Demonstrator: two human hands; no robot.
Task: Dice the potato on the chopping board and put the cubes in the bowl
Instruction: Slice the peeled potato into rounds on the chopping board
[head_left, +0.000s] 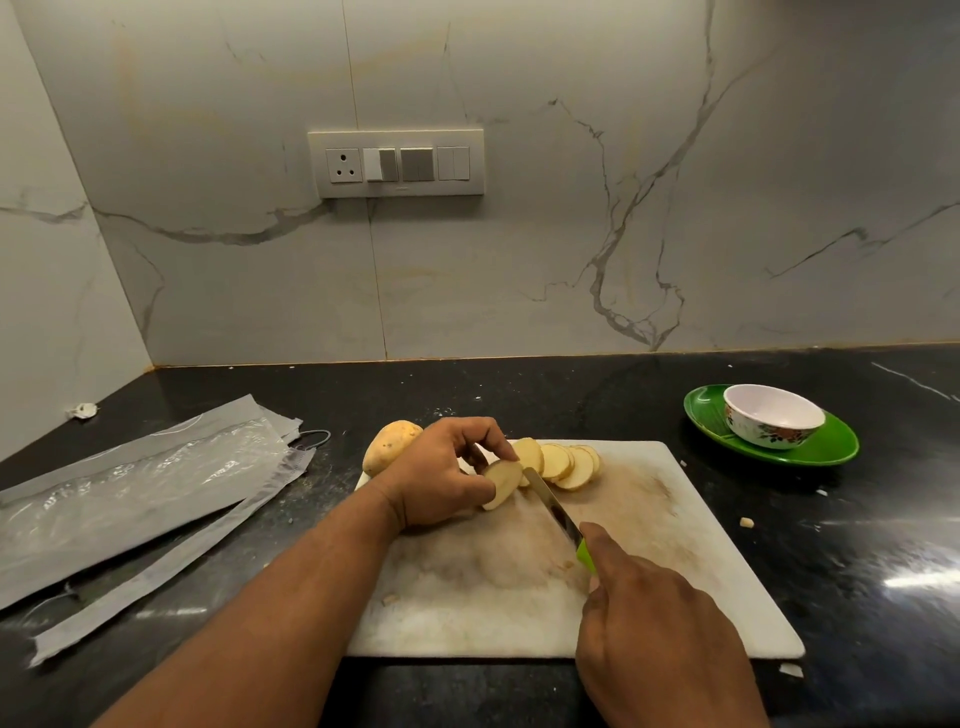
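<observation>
Potato (501, 483): pale round slices (563, 462), smooth-cut

Head-height view, forward and down

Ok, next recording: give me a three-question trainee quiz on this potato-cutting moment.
1. True or false: the bowl already holds potato cubes.
2. What does the left hand hold? A) the knife B) a potato piece C) the plate
3. Fill in: the bowl stands on a green ____.

Key:
1. False; it looks empty, and only slices lie on the chopping board.
2. B, the potato piece; the right hand holds the knife.
3. Plate.
</observation>
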